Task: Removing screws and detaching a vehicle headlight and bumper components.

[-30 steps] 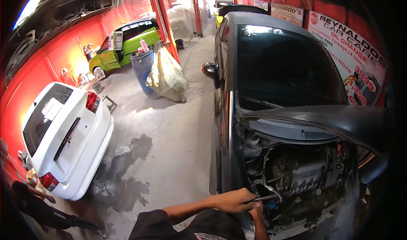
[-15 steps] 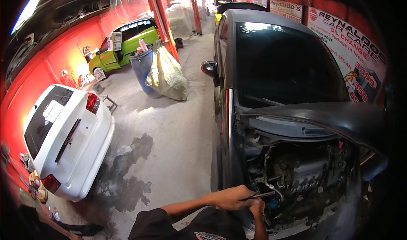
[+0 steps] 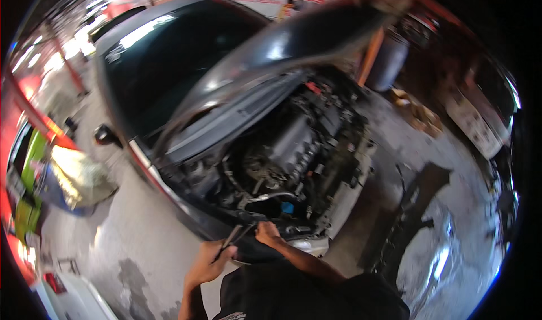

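My left hand (image 3: 210,260) is closed round slim dark metal tools (image 3: 228,238), their exact kind blurred, which point up toward the car's front corner. A little to its right, my right hand (image 3: 266,232) has curled fingers at the bay's near edge; what they hold, if anything, I cannot make out. Beyond both hands lies the open engine bay (image 3: 282,150) of a dark car (image 3: 127,66), with hoses, a grey engine cover (image 3: 291,136) and a small blue part (image 3: 287,207) near my right hand. The dark hood (image 3: 271,46) is raised above the bay, toward the windshield.
A blue drum with a pale sack (image 3: 76,179) stands left, near a green car (image 3: 28,207); a white car (image 3: 68,292) sits lower left. A black panel (image 3: 412,201) lies on the floor at right, with a brown heap (image 3: 418,114) and another drum (image 3: 387,63) behind it.
The view has swung right, showing more floor beyond the engine bay. My left hand has moved apart from my right, and its tool now points up more steeply.
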A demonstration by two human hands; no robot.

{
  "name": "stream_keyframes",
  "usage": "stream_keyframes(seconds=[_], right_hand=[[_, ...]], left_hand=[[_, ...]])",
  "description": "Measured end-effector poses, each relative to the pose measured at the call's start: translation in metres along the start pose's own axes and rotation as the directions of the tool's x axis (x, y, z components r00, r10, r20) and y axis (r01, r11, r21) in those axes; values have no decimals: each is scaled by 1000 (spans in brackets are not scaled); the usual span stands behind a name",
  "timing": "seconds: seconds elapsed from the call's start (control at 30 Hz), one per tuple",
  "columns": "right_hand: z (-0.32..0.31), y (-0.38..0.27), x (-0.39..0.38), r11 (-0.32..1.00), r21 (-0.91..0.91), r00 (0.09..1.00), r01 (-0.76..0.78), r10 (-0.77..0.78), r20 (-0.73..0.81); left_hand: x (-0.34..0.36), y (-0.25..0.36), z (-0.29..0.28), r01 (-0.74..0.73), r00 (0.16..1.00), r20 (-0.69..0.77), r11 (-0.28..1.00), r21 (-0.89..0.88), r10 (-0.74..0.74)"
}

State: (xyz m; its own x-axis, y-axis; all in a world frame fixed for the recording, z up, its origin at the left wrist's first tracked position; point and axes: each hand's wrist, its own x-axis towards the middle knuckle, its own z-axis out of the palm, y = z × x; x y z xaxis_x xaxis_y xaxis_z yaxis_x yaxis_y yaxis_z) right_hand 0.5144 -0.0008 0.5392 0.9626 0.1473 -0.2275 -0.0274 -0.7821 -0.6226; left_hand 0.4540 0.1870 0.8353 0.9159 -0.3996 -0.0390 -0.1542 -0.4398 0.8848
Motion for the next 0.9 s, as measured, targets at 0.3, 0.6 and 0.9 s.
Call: stream_keyframes(seconds=[0.3, 0.6, 0.9], right_hand=[[12, 10, 10, 992, 115, 999, 43, -39, -38], [-10, 136, -6, 699, 714, 967, 37, 154, -201], [-40, 19, -46, -118, 685, 691, -719, -219, 689]], left_hand=[[14, 1, 6, 22, 999, 35, 1000, 1, -22], [32, 19, 8, 120, 982, 142, 992, 32, -124], [33, -10, 62, 132, 974, 175, 988, 81, -145]])
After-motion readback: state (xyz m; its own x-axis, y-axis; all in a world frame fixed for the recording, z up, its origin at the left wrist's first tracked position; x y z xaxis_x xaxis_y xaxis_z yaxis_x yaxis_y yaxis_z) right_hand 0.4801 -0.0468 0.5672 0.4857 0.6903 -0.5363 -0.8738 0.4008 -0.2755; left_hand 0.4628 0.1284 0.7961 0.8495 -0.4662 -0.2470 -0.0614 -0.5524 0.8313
